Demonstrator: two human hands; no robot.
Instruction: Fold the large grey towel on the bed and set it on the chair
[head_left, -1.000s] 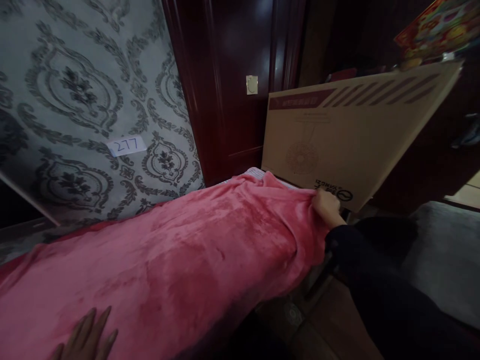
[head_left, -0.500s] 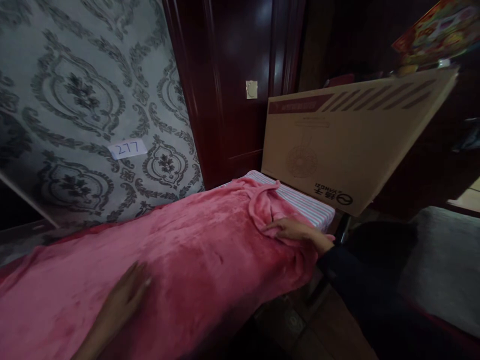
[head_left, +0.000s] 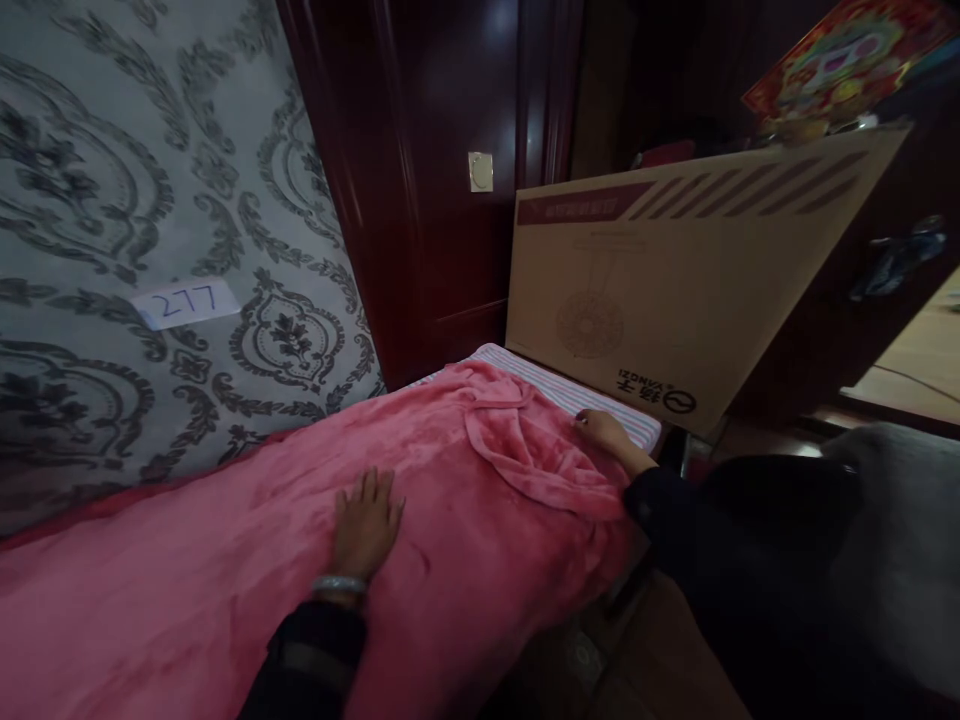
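Observation:
A pink plush blanket (head_left: pixel 300 530) covers most of a long surface, with a folded, rumpled edge near its far right end. Beyond that edge shows a striped sheet (head_left: pixel 585 392). My left hand (head_left: pixel 365 525), with a bracelet at the wrist, lies flat on the blanket with its fingers spread. My right hand (head_left: pixel 606 435) is at the blanket's far right edge, beside the striped sheet. Its fingers are curled and partly hidden, so whether they grip the cloth cannot be made out.
A large cardboard box (head_left: pixel 675 290) leans behind the striped end. Patterned wallpaper (head_left: pixel 292 330) with a "277" label (head_left: pixel 187 303) is on the left, next to a dark red door (head_left: pixel 442 250). Something grey and fuzzy (head_left: pixel 900 540) stands at the right.
My left hand has moved right and forward over the blanket. My right hand has shifted up toward the striped sheet. The blanket's folded edge lies more spread out, and the view has turned slightly right.

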